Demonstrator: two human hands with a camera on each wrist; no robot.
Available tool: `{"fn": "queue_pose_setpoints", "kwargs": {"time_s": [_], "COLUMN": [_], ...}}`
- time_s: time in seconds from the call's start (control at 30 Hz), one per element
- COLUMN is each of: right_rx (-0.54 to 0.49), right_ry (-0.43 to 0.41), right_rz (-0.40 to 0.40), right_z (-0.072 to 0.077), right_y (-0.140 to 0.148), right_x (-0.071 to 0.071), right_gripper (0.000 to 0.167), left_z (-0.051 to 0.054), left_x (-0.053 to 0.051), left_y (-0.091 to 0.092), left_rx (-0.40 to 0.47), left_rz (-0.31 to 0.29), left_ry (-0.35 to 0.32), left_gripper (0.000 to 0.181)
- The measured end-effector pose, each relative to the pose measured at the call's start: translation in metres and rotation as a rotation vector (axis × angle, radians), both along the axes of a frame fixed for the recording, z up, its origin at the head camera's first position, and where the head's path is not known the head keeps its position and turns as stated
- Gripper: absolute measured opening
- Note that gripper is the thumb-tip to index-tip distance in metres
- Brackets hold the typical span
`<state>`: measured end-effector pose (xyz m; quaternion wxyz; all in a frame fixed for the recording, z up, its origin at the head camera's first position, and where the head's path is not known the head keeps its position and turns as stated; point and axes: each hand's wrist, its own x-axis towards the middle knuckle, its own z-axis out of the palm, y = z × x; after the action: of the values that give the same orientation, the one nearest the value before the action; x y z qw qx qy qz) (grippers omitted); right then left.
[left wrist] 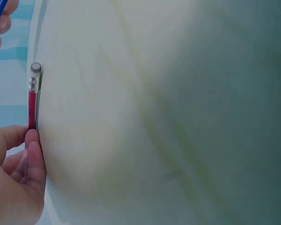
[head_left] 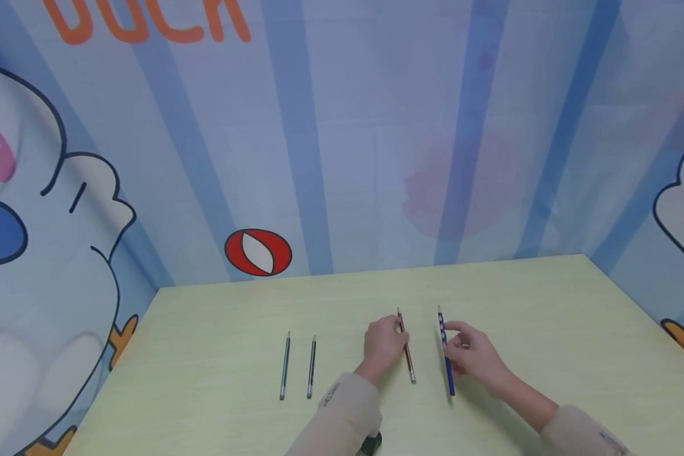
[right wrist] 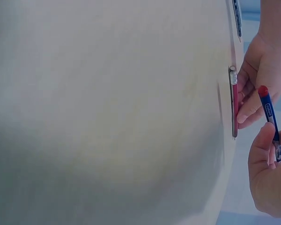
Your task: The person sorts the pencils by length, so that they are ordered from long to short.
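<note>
My left hand (head_left: 383,342) pinches a red pencil (head_left: 408,361) from its left side. The pencil has a metal ferrule and an eraser, and its eraser end points toward me. In the left wrist view, thumb and fingers meet at the red pencil's shaft (left wrist: 32,110). To the right, my right hand (head_left: 479,358) holds a blue pencil (head_left: 449,377) between thumb and fingers. In the right wrist view, this blue pencil (right wrist: 270,112) has a red end and is raised off the table.
Two dark pencils, one at left (head_left: 285,367) and one beside it (head_left: 311,367), lie side by side on the pale yellow-green table (head_left: 216,354). A patterned blue backdrop (head_left: 365,158) stands behind the table. A black object (head_left: 370,443) shows by the left sleeve.
</note>
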<state>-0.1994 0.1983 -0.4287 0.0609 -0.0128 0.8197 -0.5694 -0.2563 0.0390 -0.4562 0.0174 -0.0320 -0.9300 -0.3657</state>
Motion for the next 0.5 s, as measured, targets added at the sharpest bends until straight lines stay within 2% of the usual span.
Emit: {"fn": "queue_pose_setpoints", "kwargs": {"time_s": [0.27,0.5], "right_rx": [0.054,0.102], "right_ry": [0.038,0.048], "right_rz": [-0.012,-0.009], "right_z": [0.003,-0.004], "right_y": [-0.006,-0.012], "right_x": [-0.016,-0.034], "right_gripper": [0.048,0.049], "left_z": [0.0,-0.001], "left_x": [-0.001,-0.003], "left_y": [-0.001,-0.002], "left_rx": [-0.002,-0.025], "left_rz": [-0.009,-0.009], "left_ry": [0.004,-0.009], "left_gripper": [0.028,0.028]}}
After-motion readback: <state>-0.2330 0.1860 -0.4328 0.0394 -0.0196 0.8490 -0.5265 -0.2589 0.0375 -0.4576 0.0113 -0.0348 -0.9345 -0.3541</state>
